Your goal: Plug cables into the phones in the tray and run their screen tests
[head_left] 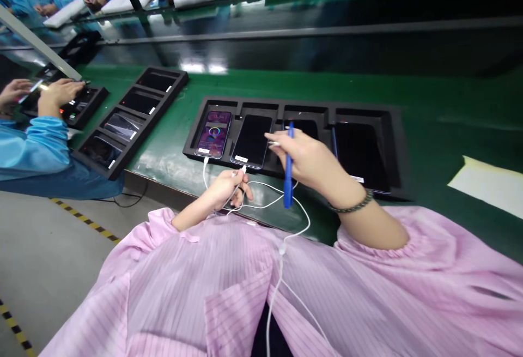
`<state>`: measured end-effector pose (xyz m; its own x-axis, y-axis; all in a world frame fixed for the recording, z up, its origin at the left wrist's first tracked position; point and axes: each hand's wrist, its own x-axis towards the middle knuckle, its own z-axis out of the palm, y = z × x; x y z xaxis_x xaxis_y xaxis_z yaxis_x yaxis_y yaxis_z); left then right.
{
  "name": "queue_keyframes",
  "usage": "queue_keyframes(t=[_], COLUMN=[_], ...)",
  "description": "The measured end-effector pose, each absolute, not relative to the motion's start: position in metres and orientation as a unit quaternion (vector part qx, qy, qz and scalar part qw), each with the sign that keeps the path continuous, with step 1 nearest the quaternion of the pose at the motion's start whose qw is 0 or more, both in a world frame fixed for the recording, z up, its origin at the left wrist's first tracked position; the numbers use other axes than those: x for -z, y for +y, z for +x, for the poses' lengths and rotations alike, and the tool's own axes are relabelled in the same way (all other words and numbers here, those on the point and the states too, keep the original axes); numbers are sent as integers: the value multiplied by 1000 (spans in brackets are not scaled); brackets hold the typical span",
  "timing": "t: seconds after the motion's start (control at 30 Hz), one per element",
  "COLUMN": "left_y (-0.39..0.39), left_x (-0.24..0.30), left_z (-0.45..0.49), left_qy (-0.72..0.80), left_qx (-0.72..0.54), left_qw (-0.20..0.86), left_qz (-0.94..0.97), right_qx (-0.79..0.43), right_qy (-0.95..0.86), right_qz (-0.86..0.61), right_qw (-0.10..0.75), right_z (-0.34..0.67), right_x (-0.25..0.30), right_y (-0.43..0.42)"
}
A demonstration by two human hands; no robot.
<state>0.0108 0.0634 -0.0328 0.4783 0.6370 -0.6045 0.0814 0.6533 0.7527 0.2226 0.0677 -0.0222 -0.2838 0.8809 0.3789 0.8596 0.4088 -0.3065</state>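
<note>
Connection of a phone at a green bench [171, 128], seen from the wearer's head. A black tray [399, 147] holds four phones side by side. The leftmost phone [213, 134] shows a lit screen, with a white cable end [206, 161] at its lower edge; the second phone [252, 140] is dark, its lower end resting over the tray's near side. The left hand [226, 188], below this second phone, pinches a white plug [244, 169] between thumb and fingers, the tip meeting the phone's bottom edge; whether it is seated cannot be told. The right hand [304, 152] grips a blue pen [288, 169], held upright across the fingers, while its leading fingertips reach the right edge of the same phone. The second phone thus lies between the two hands, ahead of the left and just left of the right. The step in hand is judged to be joining plug and phone; the next move would call for a steady phone and a straight push into the port. The third phone [307, 127] is partly hidden behind the right hand; the fourth phone [362, 152] lies dark, beyond its wrist.
</note>
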Motion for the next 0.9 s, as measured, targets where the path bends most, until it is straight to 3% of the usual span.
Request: queue_keyframes(t=[0.17, 0.4, 0.5, 0.6, 0.7, 0.77, 0.9], left_y=[63, 72, 63, 42, 24, 18, 20], left_x=[33, 26, 10, -16, -38, -45, -40], left_z=[12, 21, 16, 0, -12, -13, -9], left_qy=[473, 509, 557, 541, 506, 478, 415], left_qx=[-173, -149, -103, -142, -198, -206, -142], left_qw=[782, 759, 644, 419, 330, 375, 596], left_qz=[367, 378, 515, 715, 772, 767, 673], right_qx=[-84, -98, -91, -89, -130, -185, -207], right_qy=[-837, -830, -831, -835, -804, -743, -618], right_qz=[-507, -515, -519, -510, -521, -545, -590], right_qw=[189, 189, 179, 187, 257, 340, 477], right_z=[203, 195, 193, 201, 222, 241, 282], right_x=[38, 32, 30, 30, 27, 22, 6], right_y=[88, 89, 86, 80, 67, 55, 27])
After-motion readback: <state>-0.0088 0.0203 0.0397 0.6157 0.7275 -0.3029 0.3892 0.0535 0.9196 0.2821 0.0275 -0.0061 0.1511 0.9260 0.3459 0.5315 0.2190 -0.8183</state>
